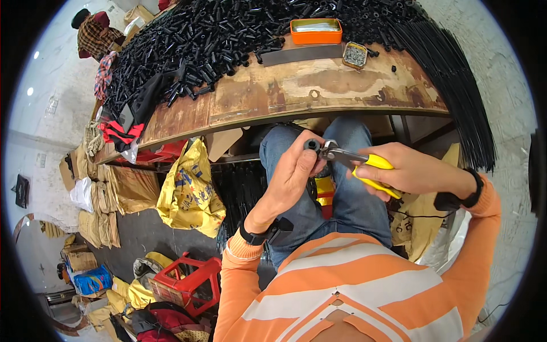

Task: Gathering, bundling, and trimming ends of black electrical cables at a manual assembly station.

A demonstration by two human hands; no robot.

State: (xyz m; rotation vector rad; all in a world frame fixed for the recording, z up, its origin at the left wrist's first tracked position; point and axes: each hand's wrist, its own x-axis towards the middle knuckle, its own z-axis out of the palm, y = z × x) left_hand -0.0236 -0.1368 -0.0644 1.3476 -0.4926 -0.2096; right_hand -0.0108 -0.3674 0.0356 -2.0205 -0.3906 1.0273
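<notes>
My left hand (289, 178) is closed around a short black tube (311, 146), its round open end turned up toward me. In my right hand (409, 166) are pliers with yellow handles (378, 162), gripped with the fingers wrapped round them. The metal jaws touch or nearly touch the tube's right side; whether they bite on anything is too small to tell. Both hands are above my lap, just in front of the wooden table (325, 94). Beyond them on the table lies a large heap of similar black tubes (194, 48).
An orange tray (316, 37) and a small dish of tiny metal parts (355, 55) stand beyond a dark flat bar (302, 55). Long black rods (456, 85) overhang the table's right end. At lower left are a yellow sack (191, 191) and a red stool (191, 282). Another person (98, 35) is far left.
</notes>
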